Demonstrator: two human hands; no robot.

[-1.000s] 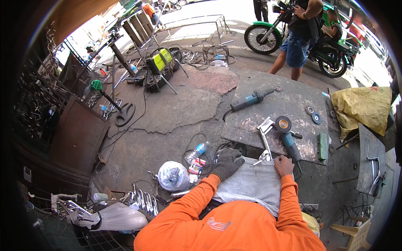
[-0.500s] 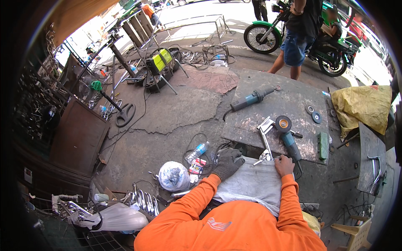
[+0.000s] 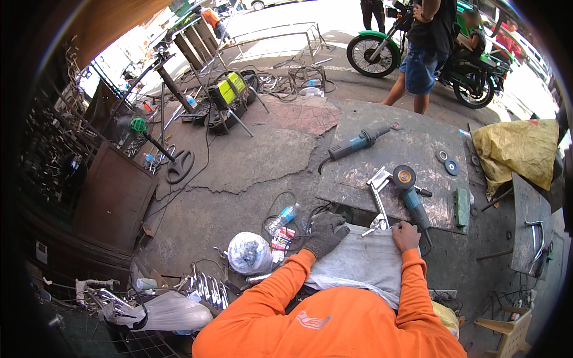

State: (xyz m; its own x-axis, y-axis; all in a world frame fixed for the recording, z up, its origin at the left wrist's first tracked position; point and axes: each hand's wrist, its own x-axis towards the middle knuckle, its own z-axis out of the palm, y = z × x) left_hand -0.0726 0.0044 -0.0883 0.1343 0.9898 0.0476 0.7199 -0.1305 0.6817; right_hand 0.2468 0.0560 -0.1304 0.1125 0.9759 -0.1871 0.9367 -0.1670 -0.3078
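Note:
A grey cloth (image 3: 349, 259) covers my lap. On its left side lies my left hand (image 3: 326, 234) in a dark glove, open, fingers loosely bent. Bare, my right hand (image 3: 406, 236) is closed at the cloth's far right edge; what its fingers hold, if anything, is hidden. Between the hands, a shiny bent metal bracket (image 3: 379, 200) stretches from the cloth onto the worn board (image 3: 340, 185). Just past my right hand, an angle grinder (image 3: 413, 204) lies on the board with its disc up. A second teal power grinder (image 3: 358, 142) lies farther back.
Loose discs (image 3: 451, 167) and a green block (image 3: 461, 207) sit on the board's right. Left of me are a plastic bottle (image 3: 282, 219), a wrapped round bundle (image 3: 249, 253) and metal handles (image 3: 209, 289). A yellow-green machine (image 3: 230, 89) stands farther off; a person (image 3: 427, 53) stands beside a motorcycle (image 3: 373, 55).
The view has shifted very slightly. Both hands, the bracket and the grinders keep their places.

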